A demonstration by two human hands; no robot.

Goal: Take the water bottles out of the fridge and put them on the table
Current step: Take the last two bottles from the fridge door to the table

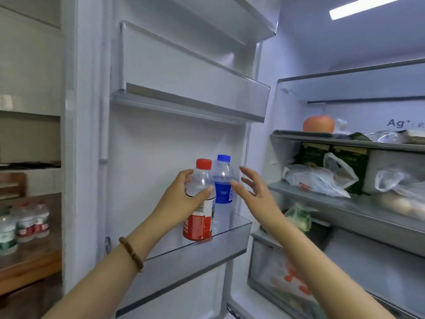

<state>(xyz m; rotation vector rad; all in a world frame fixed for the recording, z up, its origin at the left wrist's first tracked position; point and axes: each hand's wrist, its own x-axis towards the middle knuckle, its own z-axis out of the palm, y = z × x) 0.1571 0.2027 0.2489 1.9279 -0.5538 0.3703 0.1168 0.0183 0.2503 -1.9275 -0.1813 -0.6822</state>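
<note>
Two water bottles stand in the lower bin [230, 240] of the open fridge door. My left hand [181, 196] grips the red-capped bottle [199, 217] round its clear upper part; it has a red label. Right behind it stands the blue-capped bottle [222, 187] with a blue label. My right hand [253, 192] hovers open just right of the blue-capped bottle, fingers spread, a fingertip at or near its label. Whether the red-capped bottle is lifted off the bin floor I cannot tell.
An empty door bin [195, 97] hangs above the bottles. The fridge shelves [345, 199] on the right hold plastic bags, dark boxes and an orange fruit [318, 124]. A wooden table [30, 261] at far left carries several bottles [25, 223].
</note>
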